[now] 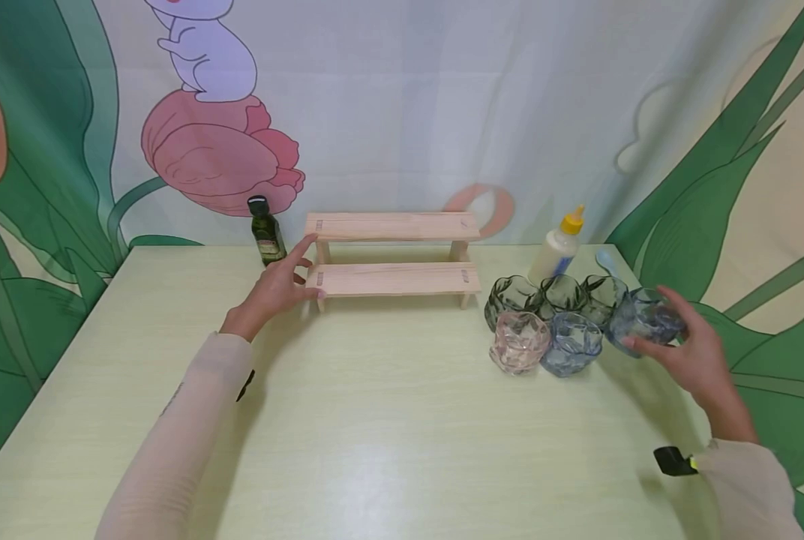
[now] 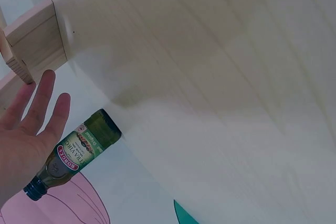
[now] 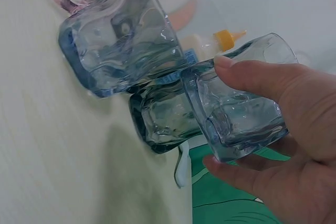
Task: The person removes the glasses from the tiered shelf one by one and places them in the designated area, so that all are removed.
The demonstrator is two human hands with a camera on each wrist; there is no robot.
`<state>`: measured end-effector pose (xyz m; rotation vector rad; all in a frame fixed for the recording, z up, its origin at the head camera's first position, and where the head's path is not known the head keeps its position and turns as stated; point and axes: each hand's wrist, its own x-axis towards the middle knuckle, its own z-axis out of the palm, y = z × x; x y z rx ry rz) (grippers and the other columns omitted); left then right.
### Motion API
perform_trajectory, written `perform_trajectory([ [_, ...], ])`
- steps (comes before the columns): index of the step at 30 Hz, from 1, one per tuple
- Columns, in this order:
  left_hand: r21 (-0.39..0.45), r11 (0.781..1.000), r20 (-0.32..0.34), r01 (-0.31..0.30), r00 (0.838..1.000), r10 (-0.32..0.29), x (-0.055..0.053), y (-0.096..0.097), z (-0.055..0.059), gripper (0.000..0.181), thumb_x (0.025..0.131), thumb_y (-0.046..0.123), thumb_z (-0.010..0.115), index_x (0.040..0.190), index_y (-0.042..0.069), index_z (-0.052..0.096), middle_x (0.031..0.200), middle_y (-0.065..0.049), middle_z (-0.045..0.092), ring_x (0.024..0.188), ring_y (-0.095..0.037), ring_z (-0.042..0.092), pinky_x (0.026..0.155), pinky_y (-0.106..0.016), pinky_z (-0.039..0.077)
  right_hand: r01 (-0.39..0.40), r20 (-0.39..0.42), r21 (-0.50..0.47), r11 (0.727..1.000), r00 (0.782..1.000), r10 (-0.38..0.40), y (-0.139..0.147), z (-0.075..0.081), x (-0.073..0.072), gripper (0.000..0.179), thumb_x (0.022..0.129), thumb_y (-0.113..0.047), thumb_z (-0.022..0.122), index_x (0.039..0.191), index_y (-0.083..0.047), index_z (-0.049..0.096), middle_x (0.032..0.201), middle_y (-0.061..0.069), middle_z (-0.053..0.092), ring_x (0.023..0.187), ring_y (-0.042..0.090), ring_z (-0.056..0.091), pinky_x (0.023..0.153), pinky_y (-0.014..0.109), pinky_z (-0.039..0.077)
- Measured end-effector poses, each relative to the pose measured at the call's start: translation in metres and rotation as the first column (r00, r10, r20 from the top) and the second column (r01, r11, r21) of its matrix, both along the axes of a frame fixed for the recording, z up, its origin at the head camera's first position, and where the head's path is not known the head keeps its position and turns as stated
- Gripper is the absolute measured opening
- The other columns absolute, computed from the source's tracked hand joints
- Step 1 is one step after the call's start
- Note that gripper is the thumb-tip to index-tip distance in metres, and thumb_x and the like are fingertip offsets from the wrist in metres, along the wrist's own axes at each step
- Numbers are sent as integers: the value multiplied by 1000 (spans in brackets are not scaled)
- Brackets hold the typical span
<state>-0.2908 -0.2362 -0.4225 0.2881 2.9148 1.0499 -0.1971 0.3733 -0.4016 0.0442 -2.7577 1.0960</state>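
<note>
In the head view, my right hand (image 1: 702, 360) grips a bluish faceted glass (image 1: 647, 319) at the right end of a glass cluster. The right wrist view shows that glass (image 3: 239, 111) tilted between thumb and fingers. Beside it stand another blue glass (image 1: 572, 345), a pink glass (image 1: 520, 343) and a back row of grey-green glasses (image 1: 562, 296). My left hand (image 1: 274, 292) touches the left end of a two-step wooden rack (image 1: 395, 280). Its fingers (image 2: 41, 103) extend fairly straight at the wood in the left wrist view.
A dark green olive oil bottle (image 1: 267, 234) stands just left of the rack, behind my left hand. Behind the glasses are a white bottle with a yellow nozzle (image 1: 556, 251) and a pale spoon (image 1: 606, 261). A printed curtain (image 1: 388, 135) hangs along the table's back edge.
</note>
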Motion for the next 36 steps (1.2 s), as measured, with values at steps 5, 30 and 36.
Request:
perform_trajectory([
  [5, -5, 1000, 10, -4, 1000, 4, 0, 0, 1, 104, 86, 17, 79, 161, 33, 9, 141, -24, 54, 111, -42, 65, 88, -53, 55, -7, 23, 1, 1000, 1000, 7, 0, -8, 0, 99, 85, -26, 81, 161, -25, 18, 147, 35, 40, 128, 58, 38, 94, 72, 35],
  [30, 3, 1000, 21, -3, 1000, 3, -2, 0, 2, 104, 86, 18, 79, 161, 33, 9, 141, -23, 54, 112, -43, 65, 89, -52, 55, -65, 43, 2, 998, 997, 65, -5, -48, -12, 101, 80, -13, 84, 159, -13, 22, 160, 33, 22, 142, 62, 20, 104, 79, 22],
  [36, 5, 1000, 24, -6, 1000, 5, 0, 0, 2, 104, 86, 18, 80, 161, 33, 9, 141, -24, 54, 112, -43, 65, 89, -52, 55, -61, 55, -7, 998, 997, 62, -6, -51, -11, 101, 81, -14, 84, 159, -14, 21, 159, 34, 22, 141, 62, 20, 104, 79, 22],
])
